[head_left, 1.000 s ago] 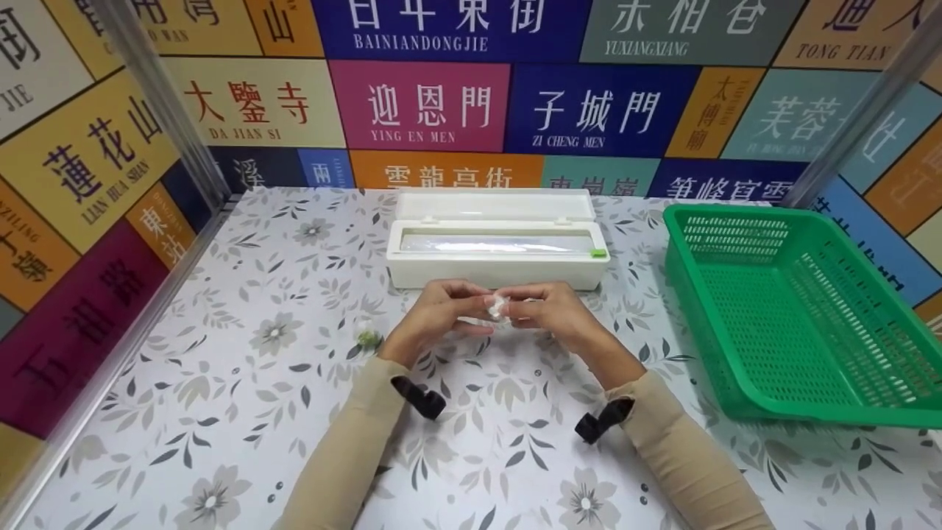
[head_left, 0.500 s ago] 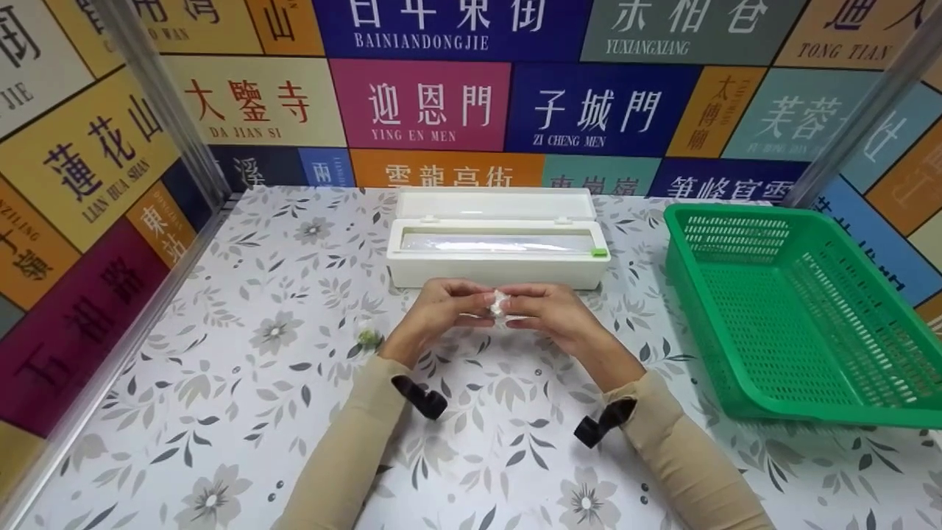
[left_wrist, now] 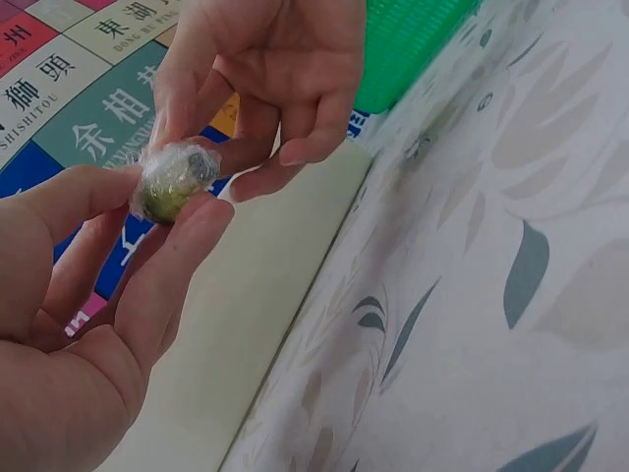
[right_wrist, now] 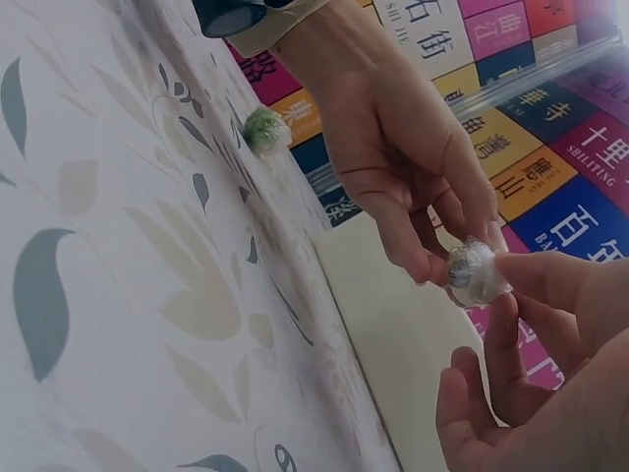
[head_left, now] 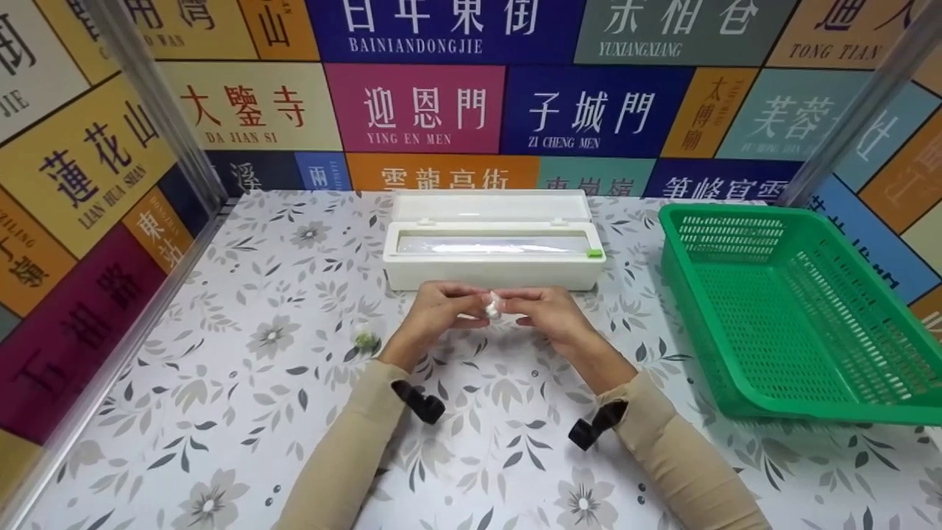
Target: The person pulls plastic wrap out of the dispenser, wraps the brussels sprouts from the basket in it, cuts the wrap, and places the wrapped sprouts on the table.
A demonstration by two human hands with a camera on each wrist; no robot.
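Note:
Between both hands, in front of the white box, is a small round green thing wrapped in crumpled clear plastic film [left_wrist: 177, 187]; its exact kind is hard to make out. My left hand [head_left: 432, 316] pinches it from one side between thumb and fingers. From the other side my right hand [head_left: 556, 316] pinches the film at its fingertips, as the right wrist view also shows around the wrapped green thing [right_wrist: 475, 275]. A second film-wrapped green piece [head_left: 364, 338] lies on the table, left of my left wrist.
Just beyond the hands stands a white cling film dispenser [head_left: 493, 276], its lid up, film across its opening and a green slider [head_left: 594, 253] at the right end. A green plastic basket [head_left: 773, 309] sits at the right. Sign-printed panels [head_left: 412, 107] wall the back and sides.
Both hands stay in the same place around the wrapped piece, with small finger shifts on the film. The head view has moved slightly.

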